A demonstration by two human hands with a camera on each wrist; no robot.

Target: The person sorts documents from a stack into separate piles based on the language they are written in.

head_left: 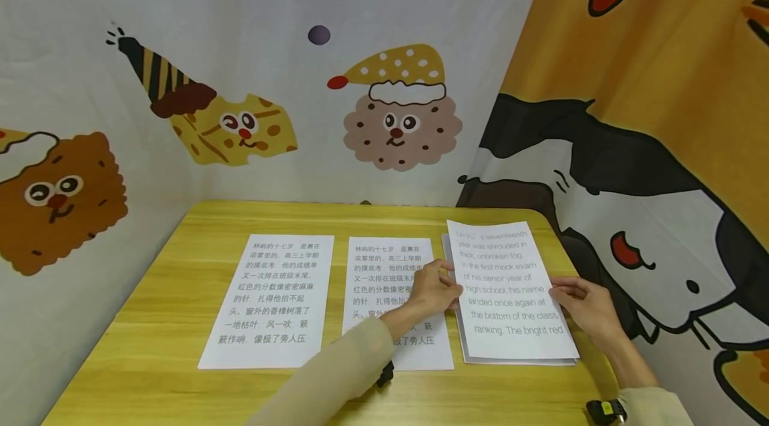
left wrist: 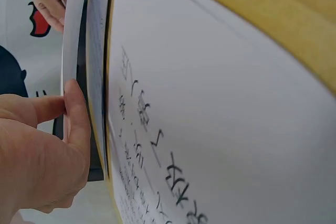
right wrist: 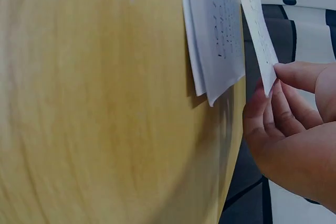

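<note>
A white sheet of paper (head_left: 501,299) printed with large English text is held up at the right side of the table. My left hand (head_left: 429,289) pinches its left edge between thumb and fingers. At the opposite edge, my right hand (head_left: 591,309) pinches the paper too. In the right wrist view the held sheet (right wrist: 257,24) is raised apart from other printed sheets (right wrist: 223,77) lying beneath it on the table. My left forearm crosses over a middle sheet with Chinese text (head_left: 372,279), hiding part of its lower lines.
Another sheet with Chinese text (head_left: 270,299) lies flat on the left part of the yellow wooden table (head_left: 150,319). A cartoon-printed curtain (head_left: 252,45) hangs behind the table and along its right side. A black wrist device (head_left: 607,410) is on the right wrist.
</note>
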